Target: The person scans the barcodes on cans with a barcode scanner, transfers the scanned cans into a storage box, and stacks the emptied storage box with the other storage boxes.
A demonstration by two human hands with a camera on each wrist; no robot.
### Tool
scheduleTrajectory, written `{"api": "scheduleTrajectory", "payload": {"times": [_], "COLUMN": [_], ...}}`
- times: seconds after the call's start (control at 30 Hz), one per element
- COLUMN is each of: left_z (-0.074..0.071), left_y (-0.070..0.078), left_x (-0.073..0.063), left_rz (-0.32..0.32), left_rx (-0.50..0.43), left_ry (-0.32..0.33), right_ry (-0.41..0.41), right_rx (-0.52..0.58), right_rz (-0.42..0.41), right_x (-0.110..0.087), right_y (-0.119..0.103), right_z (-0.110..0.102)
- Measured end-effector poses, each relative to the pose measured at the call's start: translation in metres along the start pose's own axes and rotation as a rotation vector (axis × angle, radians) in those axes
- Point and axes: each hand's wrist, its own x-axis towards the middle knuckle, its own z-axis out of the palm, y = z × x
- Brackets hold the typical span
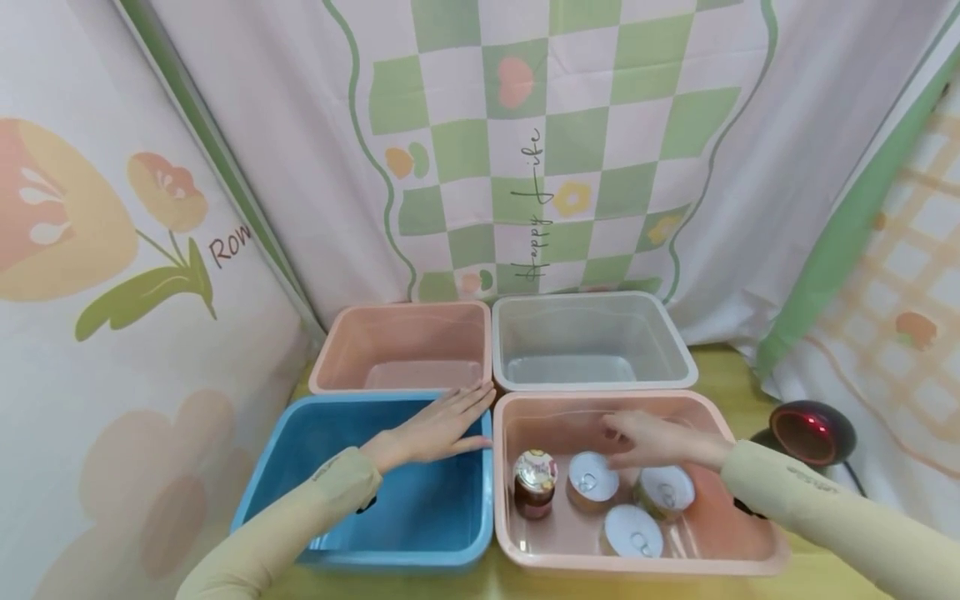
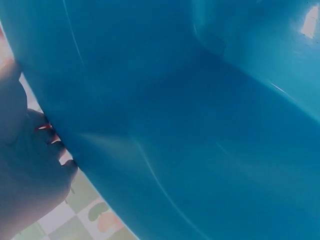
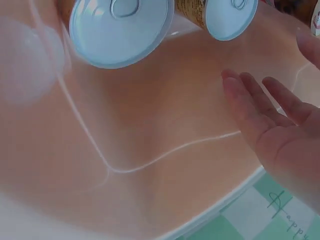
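Observation:
My left hand (image 1: 444, 423) rests on the right rim of the blue bin (image 1: 420, 512), its fingers straight and pointing toward the back. Inside that bin I see only bare blue walls and floor. My right hand (image 1: 654, 440) hovers in the front pink bin (image 1: 705, 533), fingers loosely bent and holding nothing. Below it stand three cans with pale pull-tab lids: a left can (image 1: 592, 477), a right can (image 1: 666, 490) and a front can (image 1: 633, 533). A dark jar (image 1: 535, 493) with a patterned lid is left of them. In the right wrist view, the fingers are apart from the nearest can (image 3: 231, 21).
Behind stand another pink bin (image 1: 412, 305) and a white bin (image 1: 596, 385), rims close together. A black round device (image 1: 813, 433) with red lights sits on the wooden table (image 1: 723, 375) at the right. Patterned curtains (image 1: 517, 150) enclose the back and sides.

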Motion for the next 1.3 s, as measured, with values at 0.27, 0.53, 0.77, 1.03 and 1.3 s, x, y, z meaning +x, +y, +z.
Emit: {"api": "scheduleTrajectory", "payload": {"times": [0.27, 0.53, 0.77, 1.03, 1.3], "left_z": [0.0, 0.001, 0.002, 0.002, 0.001], "left_y": [0.0, -0.001, -0.002, -0.001, -0.001], "left_x": [-0.001, 0.0, 0.0, -0.001, -0.001], "left_rz": [0.008, 0.001, -0.002, 0.01, 0.011], "left_rx": [0.011, 0.02, 0.018, 0.021, 0.017], "left_ry": [0.006, 0.007, 0.009, 0.017, 0.021], "right_ry": [-0.048, -0.109, -0.117, -0.183, -0.171], "right_rx": [-0.024, -0.034, -0.067, 0.127, 0.012], "right_rz": [0.036, 0.107, 0.187, 0.393, 0.329], "right_x": [0.012, 0.019, 0.025, 0.026, 0.03], "right_y": [-0.003, 0.002, 0.001, -0.005, -0.007], "right_z": [0.01, 0.025, 0.035, 0.043, 0.052]}}
